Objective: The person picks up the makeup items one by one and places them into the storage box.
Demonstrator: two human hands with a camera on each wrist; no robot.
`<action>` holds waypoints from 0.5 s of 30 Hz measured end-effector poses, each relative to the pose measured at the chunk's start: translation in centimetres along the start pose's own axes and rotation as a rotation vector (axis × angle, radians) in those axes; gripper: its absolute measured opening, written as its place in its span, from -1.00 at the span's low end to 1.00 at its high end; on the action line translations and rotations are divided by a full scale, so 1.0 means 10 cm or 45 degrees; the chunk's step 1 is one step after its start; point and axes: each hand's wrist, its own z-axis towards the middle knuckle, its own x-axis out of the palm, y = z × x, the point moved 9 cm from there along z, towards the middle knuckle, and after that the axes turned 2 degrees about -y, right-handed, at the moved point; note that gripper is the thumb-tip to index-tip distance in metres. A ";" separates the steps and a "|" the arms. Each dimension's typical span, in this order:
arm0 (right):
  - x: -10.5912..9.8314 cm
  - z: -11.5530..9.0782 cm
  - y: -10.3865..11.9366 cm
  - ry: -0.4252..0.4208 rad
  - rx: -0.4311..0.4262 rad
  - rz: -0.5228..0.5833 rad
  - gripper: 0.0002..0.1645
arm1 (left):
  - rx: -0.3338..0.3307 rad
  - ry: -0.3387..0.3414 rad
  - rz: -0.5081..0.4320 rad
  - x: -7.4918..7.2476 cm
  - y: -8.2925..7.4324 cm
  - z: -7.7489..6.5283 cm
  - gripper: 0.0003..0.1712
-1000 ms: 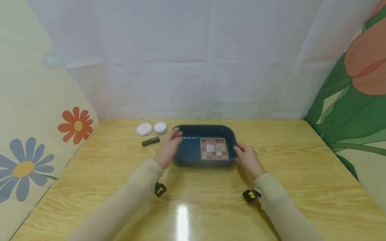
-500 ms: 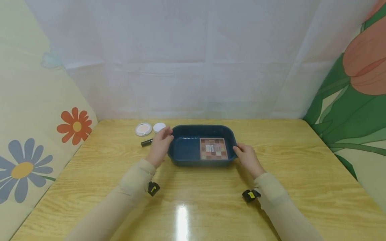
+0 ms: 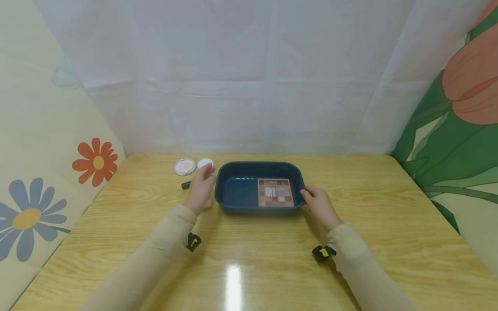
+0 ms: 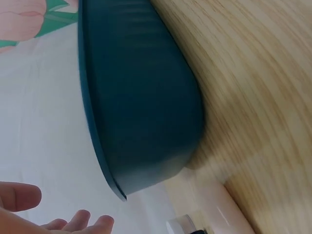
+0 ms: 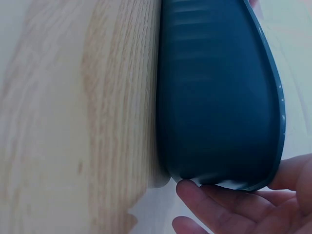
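Observation:
A dark blue tray (image 3: 237, 211) sits on the wood-grain table, with a square makeup palette (image 3: 275, 192) lying flat in its right half. My right hand (image 3: 320, 205) grips the tray's right end, thumb at the rim and fingers against the outer wall, as the right wrist view (image 5: 243, 209) shows. Left of the tray, my left hand (image 3: 200, 189) hovers with loosely extended fingers, apart from the wall and holding nothing. Under it lies a pale pink tube (image 4: 217, 204), mostly hidden from the head view. A black cylindrical tube (image 3: 186, 185) is partly covered by that hand.
Behind the left hand stand a white round jar (image 3: 205, 163) and a round powder compact (image 3: 184, 166). A white cloth (image 3: 249, 86) hangs along the table's back edge. Flower-printed panels (image 3: 97, 162) flank the table at both sides.
My left hand has drawn left, away from the tray's left end, and now covers part of the black tube. The tray's left end has come into fuller view. My right hand keeps its hold.

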 end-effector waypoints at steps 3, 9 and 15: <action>0.00 0.00 0.00 0.001 0.002 -0.003 -0.57 | -0.003 -0.001 0.014 -0.03 0.02 0.02 -0.41; 0.00 0.00 -0.01 -0.010 0.006 -0.015 -0.57 | -0.024 0.008 0.007 -0.07 0.06 0.04 -0.41; 0.00 0.00 -0.01 -0.007 0.009 0.002 -0.57 | -0.043 -0.001 0.071 -0.13 0.10 0.08 -0.37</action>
